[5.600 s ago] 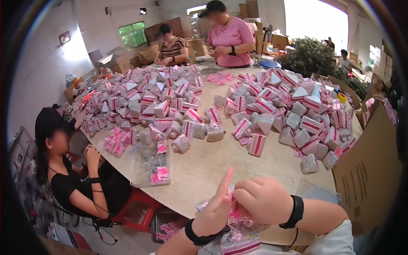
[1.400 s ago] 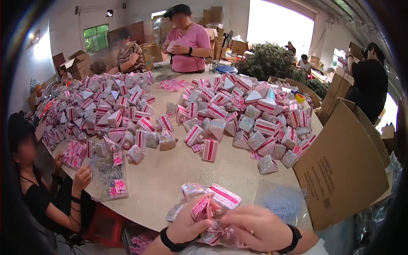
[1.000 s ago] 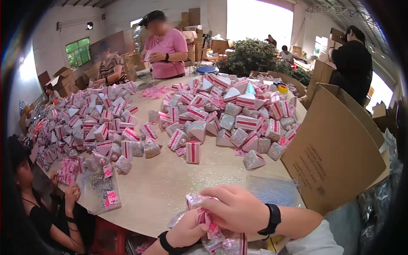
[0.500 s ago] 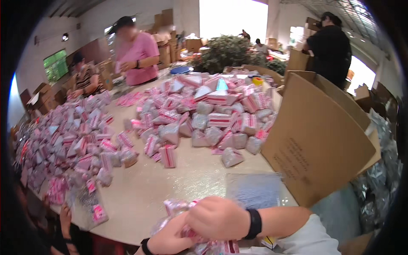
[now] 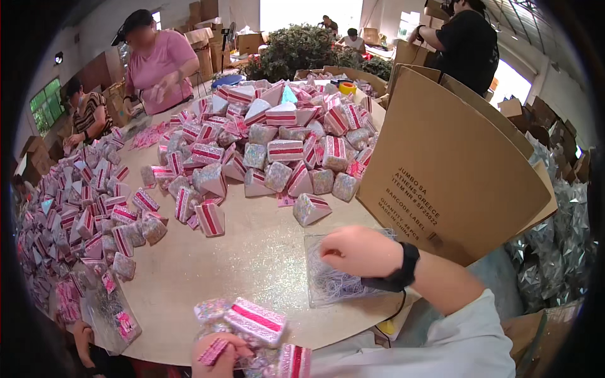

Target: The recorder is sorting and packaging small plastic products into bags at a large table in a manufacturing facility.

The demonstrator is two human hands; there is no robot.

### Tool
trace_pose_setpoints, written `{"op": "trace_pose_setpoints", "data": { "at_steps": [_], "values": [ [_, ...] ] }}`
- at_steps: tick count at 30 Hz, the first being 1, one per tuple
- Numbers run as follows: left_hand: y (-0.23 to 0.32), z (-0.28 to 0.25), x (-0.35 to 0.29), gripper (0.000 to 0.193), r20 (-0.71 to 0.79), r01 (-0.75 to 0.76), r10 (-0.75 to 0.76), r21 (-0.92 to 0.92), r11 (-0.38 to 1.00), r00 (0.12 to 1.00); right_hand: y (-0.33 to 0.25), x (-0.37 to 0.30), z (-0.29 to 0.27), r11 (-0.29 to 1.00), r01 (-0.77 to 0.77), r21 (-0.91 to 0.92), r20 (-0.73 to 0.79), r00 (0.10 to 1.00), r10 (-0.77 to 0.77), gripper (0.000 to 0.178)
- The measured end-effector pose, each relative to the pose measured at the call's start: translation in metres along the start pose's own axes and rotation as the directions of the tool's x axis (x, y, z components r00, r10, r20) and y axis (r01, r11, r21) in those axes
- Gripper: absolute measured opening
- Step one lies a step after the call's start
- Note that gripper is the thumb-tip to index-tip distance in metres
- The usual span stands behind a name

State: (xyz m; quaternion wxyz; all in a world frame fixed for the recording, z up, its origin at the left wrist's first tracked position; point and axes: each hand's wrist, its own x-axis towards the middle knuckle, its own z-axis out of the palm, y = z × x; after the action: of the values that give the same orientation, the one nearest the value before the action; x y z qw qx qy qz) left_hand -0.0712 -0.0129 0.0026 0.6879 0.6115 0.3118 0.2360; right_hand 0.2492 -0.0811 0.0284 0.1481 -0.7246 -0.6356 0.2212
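The right hand lay curled, knuckles up, over a clear tray of pale threads near the table edge; its fingertips dipped into the threads, though whether they pinched any could not be told; a black band circled the wrist. The left hand, low at the table's rim, closed its fingers around a small pink tag; a pink-striped wedge in clear wrap rested just above those fingers, touching them. A heap of like wedges covered the far table; a cardboard box stood to the right.
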Motion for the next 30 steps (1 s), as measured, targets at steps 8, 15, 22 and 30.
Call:
{"op": "trace_pose_setpoints", "data": {
  "at_steps": [8, 15, 22, 30],
  "values": [
    [-0.003, -0.003, 0.010, 0.013, -0.049, -0.099, 0.102, 0.060, 0.993, 0.994, 0.041, 0.007, 0.050, 0.982, -0.065, -0.177, 0.101, 0.991, 0.084, 0.011],
    [-0.004, -0.005, 0.016, 0.015, -0.111, -0.041, 0.030, -0.102, 0.994, 0.993, 0.034, 0.005, 0.033, 0.995, 0.095, 0.025, -0.202, 0.975, -0.088, 0.008],
    [0.001, -0.015, 0.041, 0.015, -0.070, -0.086, 0.066, -0.341, 0.936, 0.995, 0.020, -0.003, 0.000, 0.984, -0.003, 0.177, -0.408, 0.910, 0.076, 0.009],
    [0.033, -0.021, 0.056, 0.023, -0.218, -0.136, 0.088, -0.215, 0.967, 0.972, 0.025, -0.001, 0.002, 0.960, 0.146, 0.241, -0.659, 0.751, 0.051, 0.009]
  ]
}}
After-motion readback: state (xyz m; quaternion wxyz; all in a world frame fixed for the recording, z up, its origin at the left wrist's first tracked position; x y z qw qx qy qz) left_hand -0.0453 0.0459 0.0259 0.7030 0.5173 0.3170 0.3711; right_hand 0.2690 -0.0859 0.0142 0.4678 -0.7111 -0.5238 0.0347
